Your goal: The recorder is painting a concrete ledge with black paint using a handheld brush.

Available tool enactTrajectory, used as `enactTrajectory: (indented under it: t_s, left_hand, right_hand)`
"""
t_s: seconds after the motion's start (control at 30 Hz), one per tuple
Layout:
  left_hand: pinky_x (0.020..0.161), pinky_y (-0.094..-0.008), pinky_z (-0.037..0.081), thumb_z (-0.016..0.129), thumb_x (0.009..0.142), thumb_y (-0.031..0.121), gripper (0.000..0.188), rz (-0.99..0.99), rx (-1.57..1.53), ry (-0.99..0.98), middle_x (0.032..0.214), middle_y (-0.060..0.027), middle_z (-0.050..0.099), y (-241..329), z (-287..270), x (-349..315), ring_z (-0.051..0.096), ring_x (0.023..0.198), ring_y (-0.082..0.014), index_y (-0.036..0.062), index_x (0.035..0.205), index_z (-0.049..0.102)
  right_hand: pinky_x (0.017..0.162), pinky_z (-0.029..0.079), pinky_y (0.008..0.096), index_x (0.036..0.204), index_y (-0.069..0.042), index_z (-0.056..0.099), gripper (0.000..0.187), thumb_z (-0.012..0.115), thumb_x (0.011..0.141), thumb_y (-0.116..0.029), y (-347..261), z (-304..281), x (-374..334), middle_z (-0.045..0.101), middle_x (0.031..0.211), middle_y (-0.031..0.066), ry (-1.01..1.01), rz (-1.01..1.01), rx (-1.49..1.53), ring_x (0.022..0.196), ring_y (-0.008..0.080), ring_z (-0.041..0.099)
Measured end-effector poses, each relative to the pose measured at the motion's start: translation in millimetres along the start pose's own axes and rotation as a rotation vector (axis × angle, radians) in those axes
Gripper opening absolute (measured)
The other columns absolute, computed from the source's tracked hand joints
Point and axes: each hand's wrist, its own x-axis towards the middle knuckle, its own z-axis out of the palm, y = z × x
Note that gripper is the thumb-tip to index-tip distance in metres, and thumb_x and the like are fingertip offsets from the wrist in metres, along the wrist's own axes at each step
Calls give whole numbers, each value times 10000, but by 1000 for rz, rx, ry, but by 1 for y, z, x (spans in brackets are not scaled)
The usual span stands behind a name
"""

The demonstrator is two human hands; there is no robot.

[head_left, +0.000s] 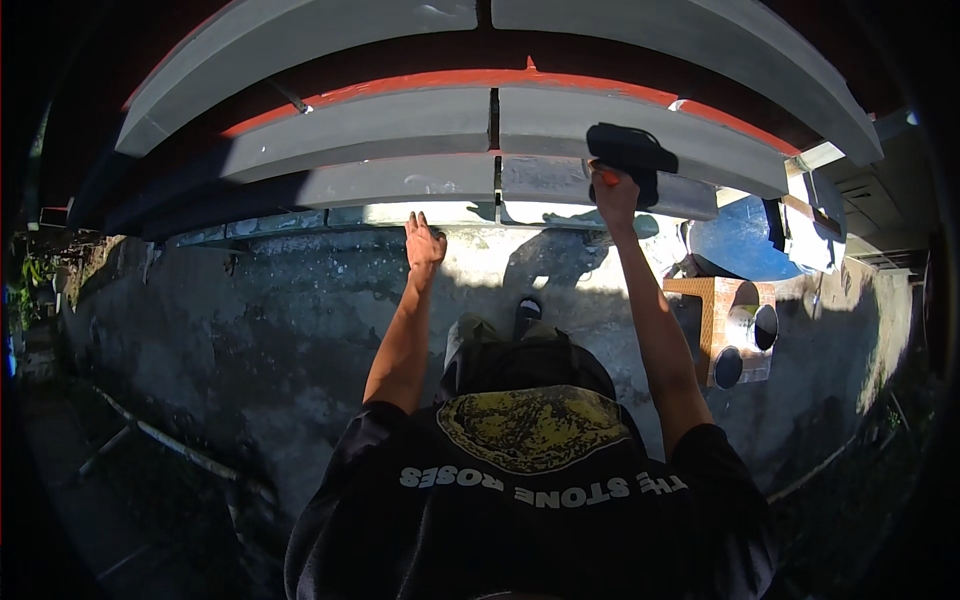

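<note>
My right hand is closed round a small orange-red object, perhaps a tool's handle; its working end cannot be made out. The hand is at the lowest grey plank, on its right part. A dark patch, which looks like a shadow, covers the plank surfaces around it. My left hand has its fingers stretched out and holds nothing. Its fingertips reach the pale strip below the planks, left of the gap between them. Further grey planks rise in rows above, with red edges between.
On the right, an orange-brown stool bears several round containers. Behind it is a large blue rounded object, with a pale crumpled covering beside it. Rough concrete floor lies around my feet. A pole runs along the lower left.
</note>
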Motion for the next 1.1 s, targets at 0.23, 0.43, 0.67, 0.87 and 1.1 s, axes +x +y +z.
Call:
enactTrajectory:
  t_s: [0.23,0.43,0.67,0.87,1.1]
  left_hand:
    - [1150,-448,198,643,738,286,847,-37,50,-162,1477,-298,226,12,-29,60,208,1383,-432,-95,1395,268]
    - [1150,-454,191,633,762,291,843,-64,40,-328,1494,-288,194,-1,-34,80,177,1395,-432,-96,1404,247]
    - [1170,-427,120,629,754,299,915,1,111,-485,1518,-278,122,-12,-28,90,114,1420,-395,-104,1428,158]
    - [1171,-433,100,630,742,297,937,15,176,-496,1507,-302,125,-28,-20,91,108,1425,-384,-122,1423,141]
    - [1151,-419,217,631,751,324,944,17,205,-507,1544,-205,111,-25,-21,87,134,1393,-463,-18,1467,120]
  right_hand:
    - [761,507,473,991,-62,675,199,601,808,-88,5,26,9,649,913,210,-102,-187,-368,862,401,621]
    - [630,509,389,883,-10,615,87,591,801,-28,-4,87,-15,610,834,160,5,-341,-400,726,319,608]
    - [668,511,374,1029,-19,642,271,600,762,-23,-44,127,-41,632,867,166,-214,-453,-27,774,314,630]
    - [649,506,272,979,12,684,190,642,850,-121,-50,118,-35,704,837,153,-171,-132,223,717,128,659]
    - [580,517,271,799,11,692,176,676,809,-164,78,57,7,672,694,69,317,333,74,613,135,643]
